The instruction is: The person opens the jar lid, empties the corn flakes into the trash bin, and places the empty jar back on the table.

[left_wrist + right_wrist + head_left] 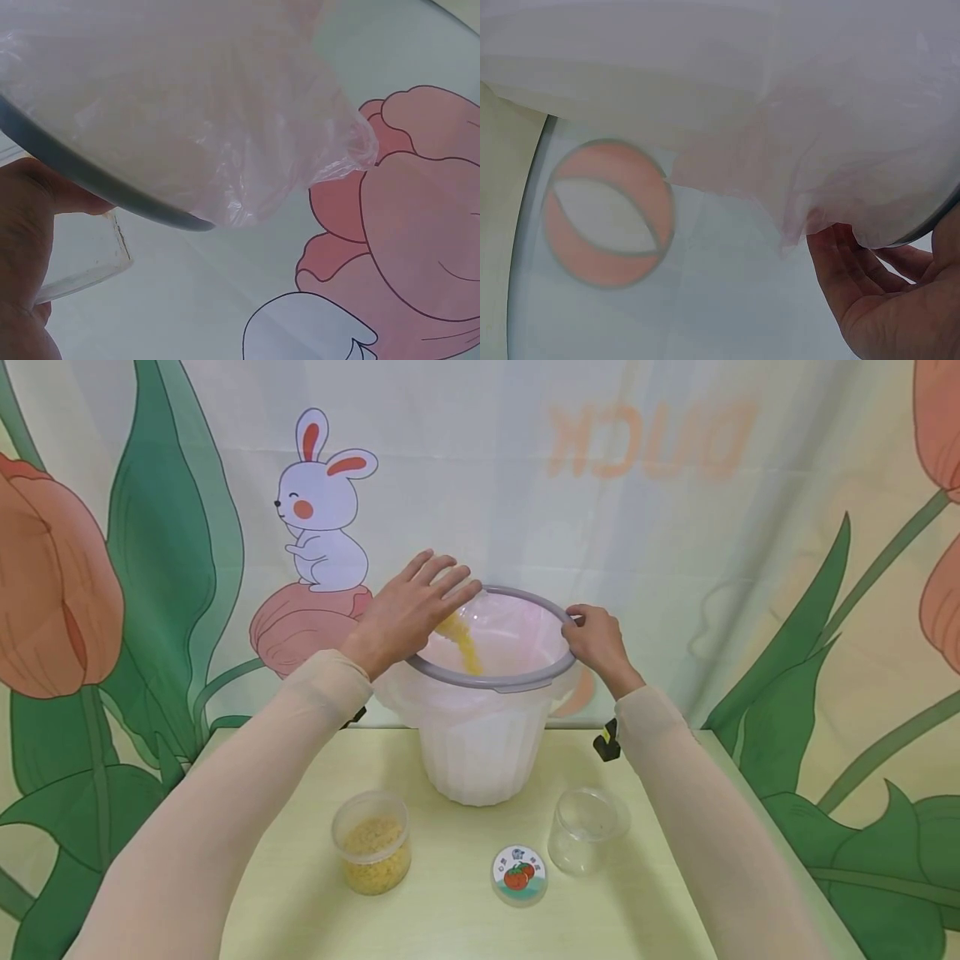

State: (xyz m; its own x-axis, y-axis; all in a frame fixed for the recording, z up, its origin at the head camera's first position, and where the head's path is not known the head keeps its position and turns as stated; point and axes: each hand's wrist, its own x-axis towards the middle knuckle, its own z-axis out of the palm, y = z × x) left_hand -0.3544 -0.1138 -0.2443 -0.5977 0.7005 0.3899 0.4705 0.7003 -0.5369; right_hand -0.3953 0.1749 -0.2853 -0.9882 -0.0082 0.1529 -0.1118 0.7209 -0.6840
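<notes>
A white trash can point(480, 752) with a grey rim point(517, 681) and a thin pinkish plastic bag point(247, 150) as liner stands at the table's back. My left hand point(408, 614) holds a clear plastic container point(86, 251) tipped over the left side of the opening. Yellow bits point(468, 653) pour from it into the lined can. Most of the container is hidden behind the hand in the head view. On the right side, my right hand point(596, 642) grips the rim, its fingers point(840, 262) curled on the outside against the bag.
At the front left of the table point(300, 910) stands a clear tub point(375, 860) of yellow crumbs. A round lid point(519, 877) with a tomato picture lies near the middle, beside a clear tub point(577, 839). A black clip point(607, 742) sits at the back right edge.
</notes>
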